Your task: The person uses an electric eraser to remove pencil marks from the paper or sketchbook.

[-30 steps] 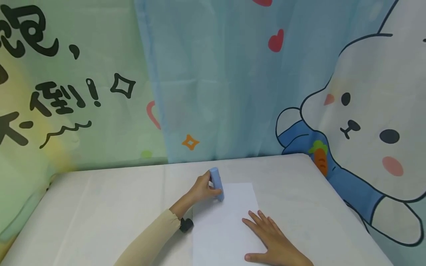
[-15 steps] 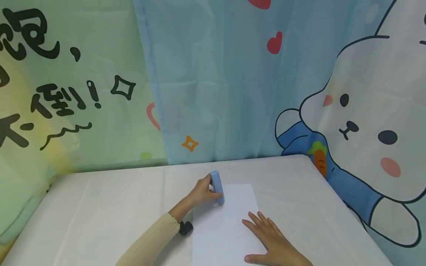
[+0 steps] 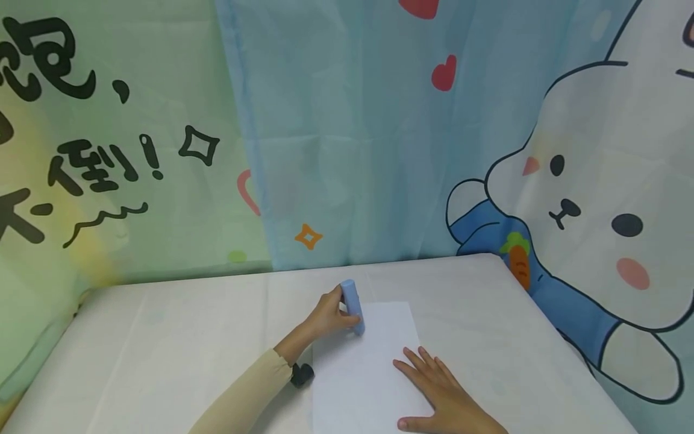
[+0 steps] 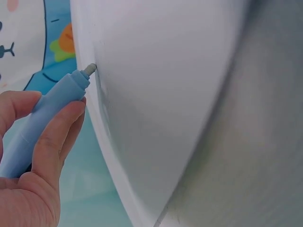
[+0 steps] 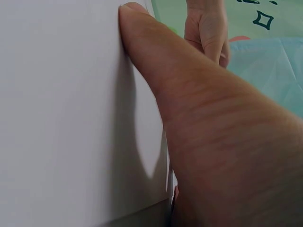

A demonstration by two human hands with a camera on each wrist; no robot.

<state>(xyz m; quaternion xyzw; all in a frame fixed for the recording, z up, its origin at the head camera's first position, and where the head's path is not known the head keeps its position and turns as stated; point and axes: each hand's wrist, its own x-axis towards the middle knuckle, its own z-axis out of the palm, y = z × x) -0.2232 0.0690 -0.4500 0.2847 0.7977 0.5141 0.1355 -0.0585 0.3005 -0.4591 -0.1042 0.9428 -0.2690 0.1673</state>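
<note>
In the head view my left hand [image 3: 325, 316] holds a thick light blue marker [image 3: 352, 307] between thumb and fingers, tilted, over the upper left corner of a white sheet of paper [image 3: 363, 386]. The left wrist view shows the marker's short grey tip [image 4: 90, 69] uncapped and right at the paper surface. No drawn line shows on the sheet. My right hand [image 3: 447, 395] lies with fingers spread over the paper's right edge. In the right wrist view its thumb [image 5: 156, 56] presses flat on the sheet.
A white-covered table [image 3: 179, 349] spreads under the paper. A dark strapped device [image 3: 302, 375] sits at my left wrist. Behind the far table edge hangs a printed curtain [image 3: 347, 150] with hearts, black lettering and a white cartoon animal [image 3: 585, 199].
The head view has tilted up slightly, so the whole scene sits a little lower. The left hand and marker have shifted very slightly nearer to me; the right hand stays in place.
</note>
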